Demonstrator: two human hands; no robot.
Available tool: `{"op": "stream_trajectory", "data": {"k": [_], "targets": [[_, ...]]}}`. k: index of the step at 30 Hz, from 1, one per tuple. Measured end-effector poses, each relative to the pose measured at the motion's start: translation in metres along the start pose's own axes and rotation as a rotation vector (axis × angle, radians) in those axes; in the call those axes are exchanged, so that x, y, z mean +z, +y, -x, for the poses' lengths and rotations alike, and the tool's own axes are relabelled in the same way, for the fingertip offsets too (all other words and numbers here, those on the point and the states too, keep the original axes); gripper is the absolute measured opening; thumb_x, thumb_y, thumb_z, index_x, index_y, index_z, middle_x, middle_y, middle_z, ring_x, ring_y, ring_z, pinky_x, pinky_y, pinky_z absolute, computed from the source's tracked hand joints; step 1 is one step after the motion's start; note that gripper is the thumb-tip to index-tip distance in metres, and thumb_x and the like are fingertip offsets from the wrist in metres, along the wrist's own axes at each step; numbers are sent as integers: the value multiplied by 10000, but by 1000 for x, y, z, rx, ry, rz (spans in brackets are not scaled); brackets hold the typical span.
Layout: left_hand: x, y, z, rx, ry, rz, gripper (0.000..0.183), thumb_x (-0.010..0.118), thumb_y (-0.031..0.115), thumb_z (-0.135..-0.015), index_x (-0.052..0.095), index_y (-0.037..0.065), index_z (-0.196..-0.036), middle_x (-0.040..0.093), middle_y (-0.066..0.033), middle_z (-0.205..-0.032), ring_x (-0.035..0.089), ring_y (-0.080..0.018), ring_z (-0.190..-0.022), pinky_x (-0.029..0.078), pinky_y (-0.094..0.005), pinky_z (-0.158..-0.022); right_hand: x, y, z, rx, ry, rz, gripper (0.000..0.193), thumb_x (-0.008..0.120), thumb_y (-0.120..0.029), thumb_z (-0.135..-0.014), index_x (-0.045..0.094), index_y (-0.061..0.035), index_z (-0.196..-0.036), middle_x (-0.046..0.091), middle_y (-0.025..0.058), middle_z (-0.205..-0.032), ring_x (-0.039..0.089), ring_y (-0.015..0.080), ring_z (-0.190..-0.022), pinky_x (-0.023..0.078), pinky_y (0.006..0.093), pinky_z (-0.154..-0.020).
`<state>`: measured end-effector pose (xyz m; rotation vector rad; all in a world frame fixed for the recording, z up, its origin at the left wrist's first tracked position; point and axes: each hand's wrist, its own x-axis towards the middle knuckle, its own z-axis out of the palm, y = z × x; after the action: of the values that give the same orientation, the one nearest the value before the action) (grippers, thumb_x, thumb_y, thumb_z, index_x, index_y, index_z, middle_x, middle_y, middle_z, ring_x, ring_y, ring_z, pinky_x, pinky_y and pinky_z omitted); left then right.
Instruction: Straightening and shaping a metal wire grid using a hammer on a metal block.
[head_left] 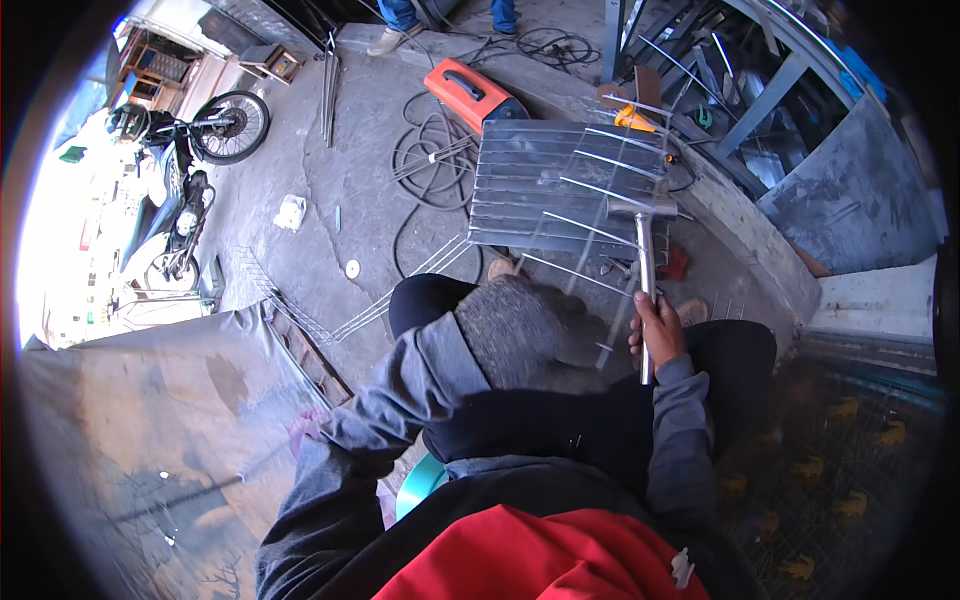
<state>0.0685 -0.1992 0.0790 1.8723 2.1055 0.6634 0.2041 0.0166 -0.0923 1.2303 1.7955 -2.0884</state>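
A grey work glove covers my left hand (540, 335), which is blurred, at the near end of a ladder-like frame of thin metal rods (595, 185). The fingers appear closed round the frame, though the glove hides part of the grip. The frame reaches forward over a dark slatted metal bench (510, 185). My bare right hand (657, 328) is wrapped round the shiny handle of a hammer (646, 250). The hammer's head lies over the right side of the frame; whether they touch I cannot tell.
An orange portable machine (470, 92) with coiled cables (425, 160) stands beyond the bench. Metal bars and a steel sheet (850, 195) lean at right. Another wire frame (350, 315) lies on the floor at left. A motorcycle (180, 190) and another person's legs (400, 15) are farther off.
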Motion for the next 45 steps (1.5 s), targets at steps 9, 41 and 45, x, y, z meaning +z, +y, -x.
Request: {"op": "stream_trajectory", "data": {"k": [9,41,45], "targets": [[99,-102,48,-367,-208,-224,391,682,416,-743,719,151,-1028,644,-135,-1094,569,-357,-1133,345,-505,-1067,2,4,0,-47,52,13,350,617,-445,-964,536,-107,-997,503,-17,-665,488,64,-447,406,242,-364],[191,-148,28,-1128,1278,1254,335,519,413,-969,542,89,-1055,552,-58,-714,564,-177,-589,493,-338,-523,18,16,25,-437,249,177,460,499,-453,-1022,608,-18,-917,469,4,-577,479,90,-514,385,278,-485],[187,-145,27,-1165,1290,1316,339,531,417,-968,541,86,-1040,553,-56,-714,562,-174,-589,498,-337,-524,21,10,36,-576,200,264,431,484,-409,-1034,606,-10,-925,475,21,-581,490,107,-538,410,308,-527]]}}
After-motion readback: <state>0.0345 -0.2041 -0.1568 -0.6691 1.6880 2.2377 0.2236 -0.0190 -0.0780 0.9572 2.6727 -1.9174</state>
